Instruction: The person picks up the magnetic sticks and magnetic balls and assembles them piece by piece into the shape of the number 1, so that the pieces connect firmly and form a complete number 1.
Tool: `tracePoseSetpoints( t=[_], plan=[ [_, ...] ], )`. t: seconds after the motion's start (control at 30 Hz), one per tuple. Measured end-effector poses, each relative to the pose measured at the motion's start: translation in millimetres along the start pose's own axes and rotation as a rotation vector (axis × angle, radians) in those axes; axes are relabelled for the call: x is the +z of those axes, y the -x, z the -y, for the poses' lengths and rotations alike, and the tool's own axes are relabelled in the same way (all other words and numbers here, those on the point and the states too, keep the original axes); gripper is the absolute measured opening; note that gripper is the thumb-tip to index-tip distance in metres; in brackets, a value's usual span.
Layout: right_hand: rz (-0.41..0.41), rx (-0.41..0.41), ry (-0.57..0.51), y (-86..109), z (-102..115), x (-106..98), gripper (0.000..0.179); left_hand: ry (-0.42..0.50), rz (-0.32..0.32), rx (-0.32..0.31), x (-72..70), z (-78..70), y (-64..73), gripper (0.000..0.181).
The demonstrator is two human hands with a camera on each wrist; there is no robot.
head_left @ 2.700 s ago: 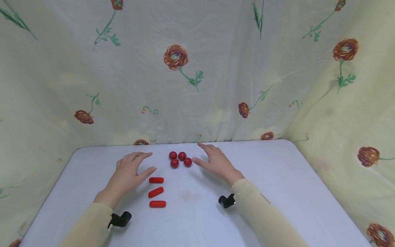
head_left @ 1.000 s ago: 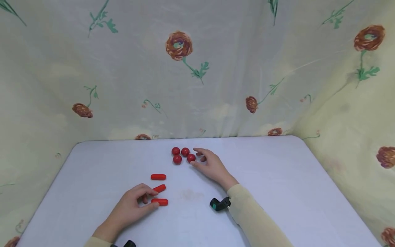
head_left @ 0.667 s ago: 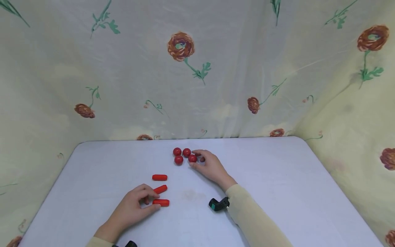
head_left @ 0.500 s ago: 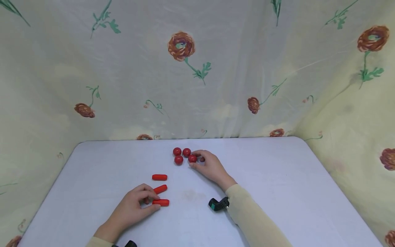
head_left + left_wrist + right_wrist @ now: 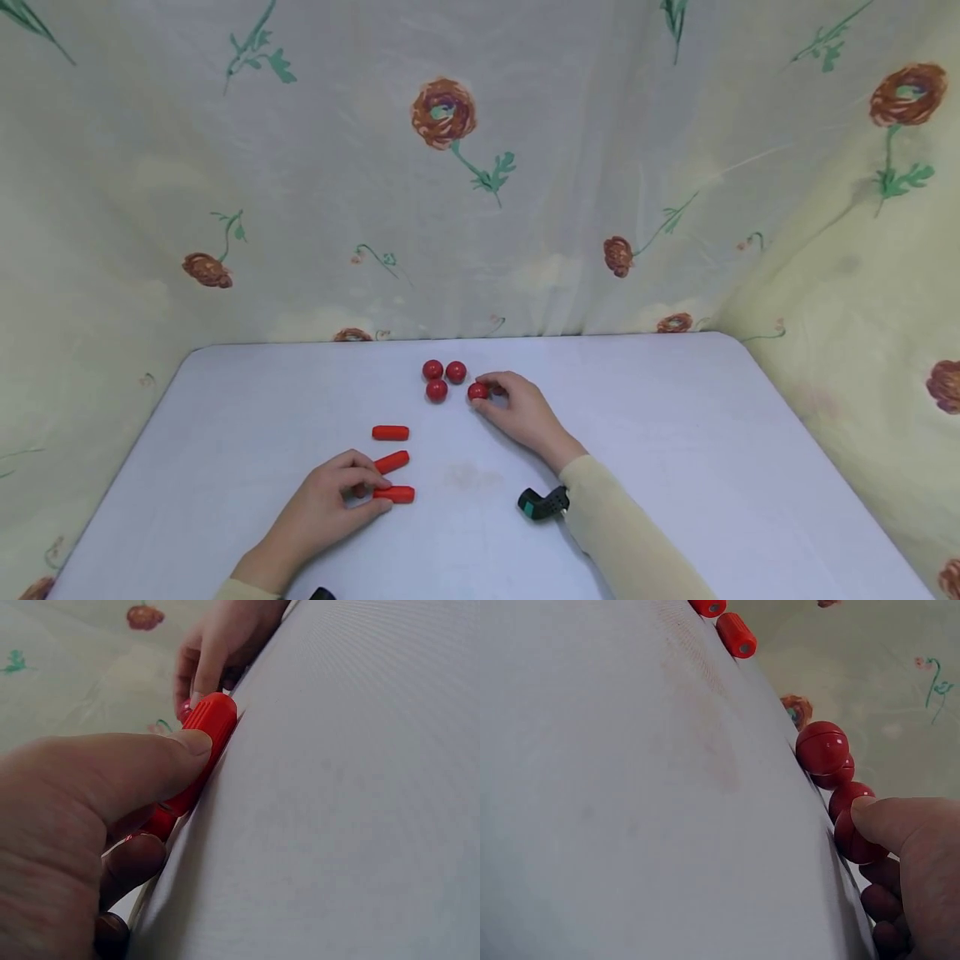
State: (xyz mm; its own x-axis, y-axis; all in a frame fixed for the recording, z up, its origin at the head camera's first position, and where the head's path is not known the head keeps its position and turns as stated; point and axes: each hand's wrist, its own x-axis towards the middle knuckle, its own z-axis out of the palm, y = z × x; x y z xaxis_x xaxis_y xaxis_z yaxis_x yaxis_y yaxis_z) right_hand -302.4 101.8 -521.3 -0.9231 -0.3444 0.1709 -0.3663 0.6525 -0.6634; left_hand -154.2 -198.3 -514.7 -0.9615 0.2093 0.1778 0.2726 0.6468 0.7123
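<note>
Basically, white table (image 5: 675,417) under everything. Left sleeve (image 5: 243,590) cut off at head view's bottom edge. Left hand (image 5: 330,500) pinches near red cylinder (image 5: 399,495); left wrist view shows its ribs, head view doesn't. Can't tell if it's lifted. Middle cylinder (image 5: 393,462) partly hidden by fingers, far cylinder (image 5: 391,432) clear. Right hand (image 5: 525,410) pinches rightmost red ball (image 5: 477,392), just apart from three other balls (image 5: 437,391); seams show only in right wrist view.
</note>
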Motion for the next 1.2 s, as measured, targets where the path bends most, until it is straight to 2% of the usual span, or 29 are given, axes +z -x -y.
tracePoseSetpoints(
  t=[0.2,0.43,0.6,0.8,1.03,1.2],
  plan=[
    [0.014,-0.011,0.011,11.9,-5,-8,0.045,0.01,0.005,0.022,1.0,-0.9,-0.9,0.022],
    [0.045,-0.061,0.037,34.3,-14,-21,0.038,-0.002,0.006,-0.004,4.5,-2.7,0.0,0.023],
    [0.056,-0.065,0.024,45.9,-17,-29,0.038,-0.03,0.006,-0.031,5.3,-4.6,0.1,0.025],
    [0.029,-0.088,0.011,46.7,-19,-31,0.039,-0.03,0.012,-0.014,2.7,-7.3,0.2,0.025],
    [0.01,-0.084,0.016,42.5,-21,-29,0.04,-0.013,0.005,0.043,-0.2,-3.9,-0.4,0.026],
    [0.015,-0.073,0.013,40.9,-21,-27,0.04,-0.027,0.003,0.038,0.5,-1.7,0.5,0.028]
  ],
)
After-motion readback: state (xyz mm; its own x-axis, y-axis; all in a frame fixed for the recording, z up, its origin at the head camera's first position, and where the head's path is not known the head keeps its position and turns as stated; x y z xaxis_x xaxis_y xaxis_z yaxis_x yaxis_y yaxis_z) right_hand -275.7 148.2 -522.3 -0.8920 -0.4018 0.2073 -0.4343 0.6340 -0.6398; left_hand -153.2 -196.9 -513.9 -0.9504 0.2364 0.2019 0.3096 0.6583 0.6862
